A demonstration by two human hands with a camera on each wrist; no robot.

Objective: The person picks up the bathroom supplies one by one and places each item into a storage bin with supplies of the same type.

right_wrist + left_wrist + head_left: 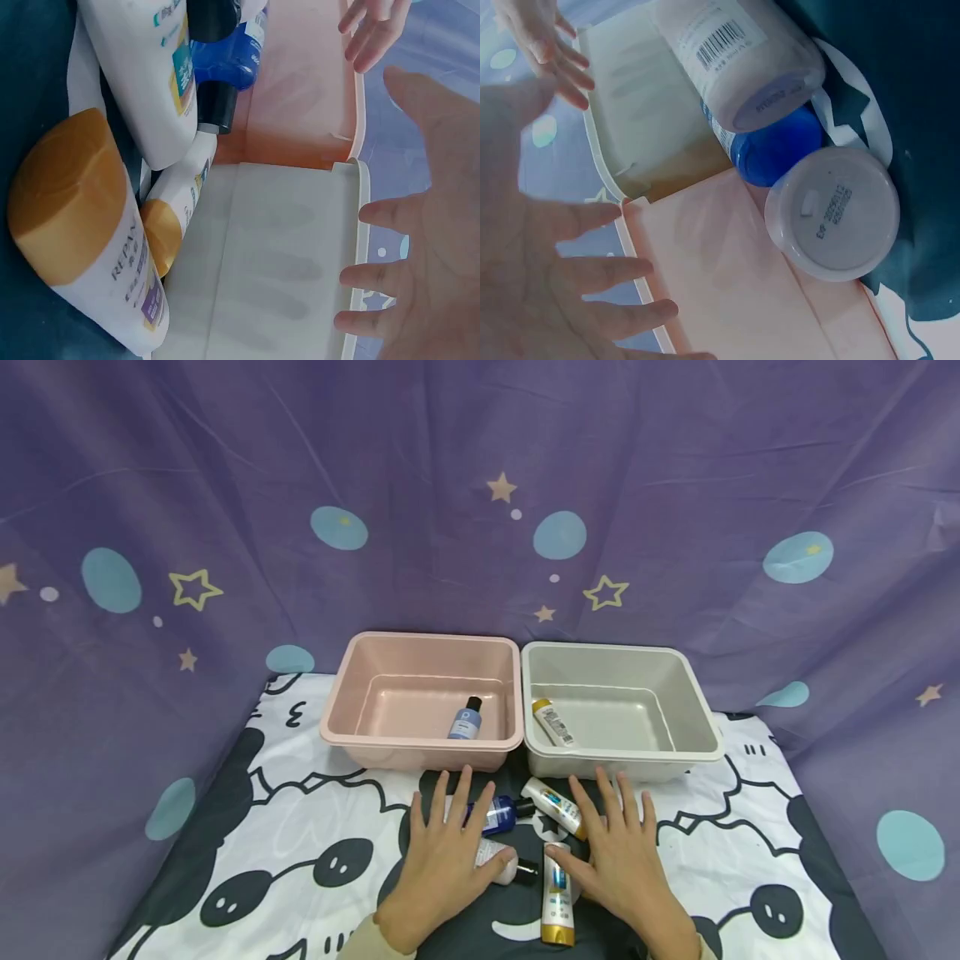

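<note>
My left hand, fingers spread, is over a group of bottles in the head view. A dark blue bottle with a black cap and a pale bottle with a black cap lie beside it, partly covered. The left wrist view shows another pale bottle's round base. Opposite, my right hand spreads its fingers near white bottles with gold caps: one slanted bottle and one lengthwise bottle. A further gold-capped bottle shows in the right wrist view, mostly hidden in the head view. Neither hand grips anything.
Behind the hands, a pink bin holds a light blue bottle with a black cap. Right against it, an off-white bin contains a white gold-capped bottle. A purple curtain surrounds the cartoon-print cloth.
</note>
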